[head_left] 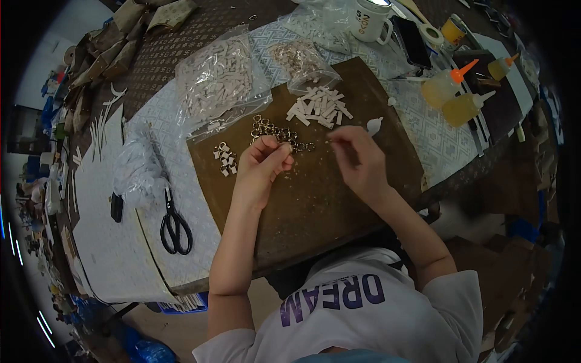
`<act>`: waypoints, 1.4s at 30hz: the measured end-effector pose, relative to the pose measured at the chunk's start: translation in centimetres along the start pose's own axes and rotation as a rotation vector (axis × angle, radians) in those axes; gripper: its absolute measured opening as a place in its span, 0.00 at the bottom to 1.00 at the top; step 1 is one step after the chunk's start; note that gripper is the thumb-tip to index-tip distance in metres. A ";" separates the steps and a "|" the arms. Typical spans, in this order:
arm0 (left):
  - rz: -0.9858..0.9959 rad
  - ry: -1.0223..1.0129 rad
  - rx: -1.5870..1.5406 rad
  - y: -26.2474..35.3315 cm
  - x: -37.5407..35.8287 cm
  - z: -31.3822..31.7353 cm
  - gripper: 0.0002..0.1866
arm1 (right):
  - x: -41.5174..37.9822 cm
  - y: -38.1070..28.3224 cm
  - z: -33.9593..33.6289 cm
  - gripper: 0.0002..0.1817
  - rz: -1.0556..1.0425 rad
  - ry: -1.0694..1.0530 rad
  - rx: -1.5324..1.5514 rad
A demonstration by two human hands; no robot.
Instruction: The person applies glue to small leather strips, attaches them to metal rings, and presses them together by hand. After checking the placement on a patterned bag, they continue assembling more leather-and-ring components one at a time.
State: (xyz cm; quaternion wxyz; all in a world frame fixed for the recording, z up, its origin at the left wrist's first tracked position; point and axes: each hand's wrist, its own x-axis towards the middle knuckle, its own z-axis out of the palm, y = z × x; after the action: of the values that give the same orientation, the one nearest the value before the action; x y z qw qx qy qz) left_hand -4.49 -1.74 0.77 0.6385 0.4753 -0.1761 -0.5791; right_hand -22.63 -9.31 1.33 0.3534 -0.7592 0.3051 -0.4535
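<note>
My left hand (261,166) is closed in a pinch at the near edge of a pile of brass-coloured metal rings (264,127). Something small and pale shows at its fingertips, too small to name. To the right, my right hand (362,160) hovers over the brown work mat (315,212) with thumb and fingers drawn together; whatever they hold is too tiny to make out. Between and beyond the hands lies a heap of short pale strips (319,106). Left of my left hand, rings with pale strips folded on them (225,159) form a small group.
Clear bags of pale pieces (218,78) and small parts (298,59) lie behind the mat. Black-handled scissors (175,230) and a crumpled plastic bag (140,166) are at left. Glue bottles (440,91), a phone (411,42) and a white mug (370,23) stand or lie at right.
</note>
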 end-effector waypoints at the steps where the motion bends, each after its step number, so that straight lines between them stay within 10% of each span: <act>1: 0.029 0.010 -0.014 0.2 0.1 -0.3 0.08 | 0.5 0.1 1.0 0.06 -0.014 -0.041 -0.063; 12: 0.205 0.019 -0.063 0.2 0.7 -2.3 0.12 | 6.0 4.1 7.0 0.08 0.107 -0.327 -0.591; 24: 0.218 -0.035 -0.086 0.4 0.9 -2.6 0.18 | 3.9 2.0 7.4 0.06 0.234 -0.094 0.418; 42: 0.193 0.067 -0.064 1.5 0.8 -2.3 0.23 | 4.1 2.5 6.1 0.08 0.507 -0.358 0.728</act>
State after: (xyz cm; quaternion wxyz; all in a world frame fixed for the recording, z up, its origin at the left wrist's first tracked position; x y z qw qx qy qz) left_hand -1.67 -1.70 0.61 0.7117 0.4545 -0.1812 -0.5041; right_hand -15.88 -12.31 -0.81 0.7429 -0.5538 0.2364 -0.2924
